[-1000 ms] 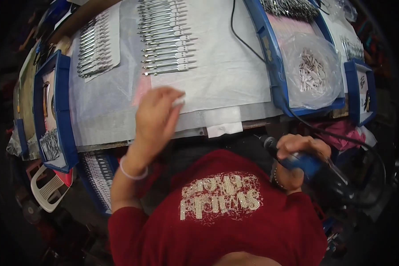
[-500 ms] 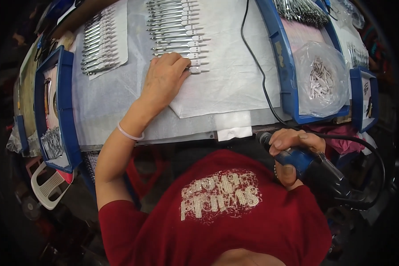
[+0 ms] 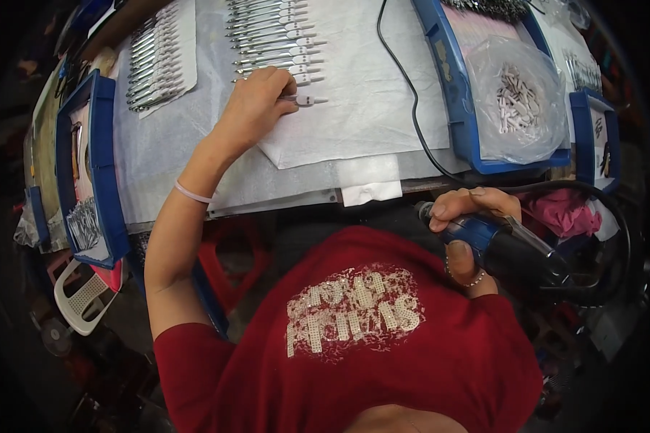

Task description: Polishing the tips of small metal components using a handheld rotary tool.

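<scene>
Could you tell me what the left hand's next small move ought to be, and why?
Probably let go and lift clear: the left hand has its fingertips on a small metal piece lying flat at the near end of the row of pieces.

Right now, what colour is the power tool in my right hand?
Blue body with a black rear, seen in the head view: power tool, right hand.

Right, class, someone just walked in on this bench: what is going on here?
A person in a red shirt sits at a table covered with white sheets. The left hand pinches a small metal tool at the near end of a row of similar pieces. The right hand grips a blue and black corded power tool near the body.
</scene>
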The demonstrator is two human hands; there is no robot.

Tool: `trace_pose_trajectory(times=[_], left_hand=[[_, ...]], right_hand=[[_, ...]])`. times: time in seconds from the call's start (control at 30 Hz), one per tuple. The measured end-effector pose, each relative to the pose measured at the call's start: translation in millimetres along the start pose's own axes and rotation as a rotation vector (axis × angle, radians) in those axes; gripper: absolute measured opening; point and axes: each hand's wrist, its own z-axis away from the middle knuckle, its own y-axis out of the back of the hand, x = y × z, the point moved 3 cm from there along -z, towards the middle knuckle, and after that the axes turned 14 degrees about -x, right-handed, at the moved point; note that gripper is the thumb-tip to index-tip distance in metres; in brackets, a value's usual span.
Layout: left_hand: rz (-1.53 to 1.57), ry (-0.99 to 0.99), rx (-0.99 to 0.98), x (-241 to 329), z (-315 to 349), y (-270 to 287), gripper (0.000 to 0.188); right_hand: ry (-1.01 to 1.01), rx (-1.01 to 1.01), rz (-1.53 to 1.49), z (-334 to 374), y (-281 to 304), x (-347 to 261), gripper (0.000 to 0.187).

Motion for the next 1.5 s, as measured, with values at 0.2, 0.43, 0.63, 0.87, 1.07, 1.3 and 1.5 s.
trace_pose_trajectory(times=[0.2,0.43,0.63,0.87,1.07,1.3,1.5], left_hand=[[-0.041,-0.034,0.039,11.0,8.2,1.2,0.019],[0.835,-0.050,0.401,88.8,64.0,-9.6,0.017],[1.607,0.190,-0.048,149.7,92.1,-114.3,0.020],[1.814,0.240,-0.107,147.2,87.9,-166.6,0.044],[2.273,0.169,-0.015,143.3,80.0,-172.8,0.039],[2.405,0.185,0.016,138.7,78.2,-178.0,0.036],[2.363,0.316,0.048,138.8,78.0,-173.5,0.039]], right_hand=[[-0.041,-0.008,0.029,13.3,1.6,-7.4,0.053],[-0.110,0.037,-0.009,29.0,5.5,-8.5,0.053],[-0.291,-0.243,0.086,23.0,1.5,7.0,0.048],[-0.349,-0.244,0.179,30.5,-15.2,52.3,0.050],[-0.348,-0.221,0.235,25.4,-22.5,60.1,0.041],[-0.421,-0.177,0.203,18.2,-29.7,64.6,0.041],[-0.482,-0.256,0.166,17.8,-29.8,69.4,0.048]])
